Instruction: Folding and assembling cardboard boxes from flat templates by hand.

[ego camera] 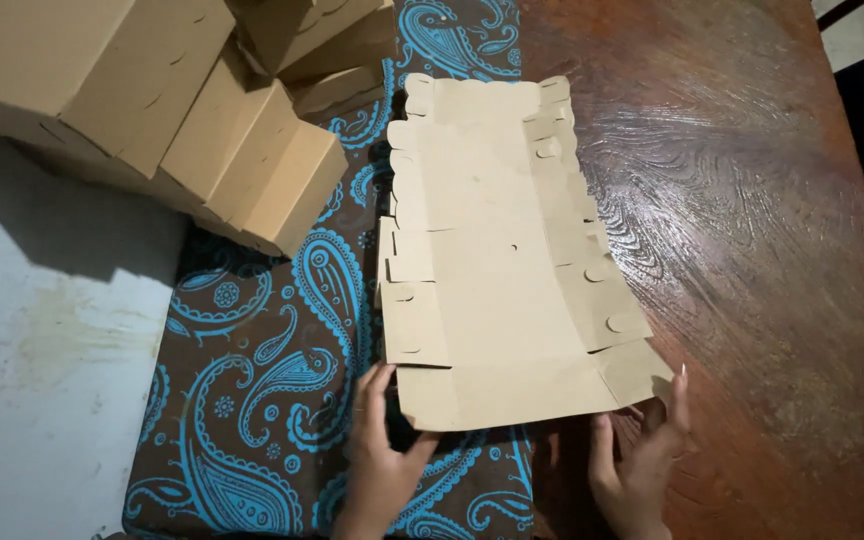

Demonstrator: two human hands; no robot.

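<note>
A flat, unfolded cardboard box blank (497, 265) lies lengthwise, half on a brown cloth with blue paisley swirls (262, 400) and half on a dark wooden table (752, 250). Its scalloped flaps, slits and tabs face up, and its near edge sits just in front of the person. The left hand (380, 455) pinches the near left corner, thumb on the edge and fingers tucked beneath. The right hand (642, 450) holds the near right corner flap, fingers spread loosely under it, tips up at the edge. Neither hand is clenched; both grips look light.

To handle the blank well, it seems wise to keep both corners level, so the sheet does not bend off its creases, and to press along the scored lines.

Folded cardboard boxes (182, 110) are stacked at the far left, well apart from the hands.
</note>
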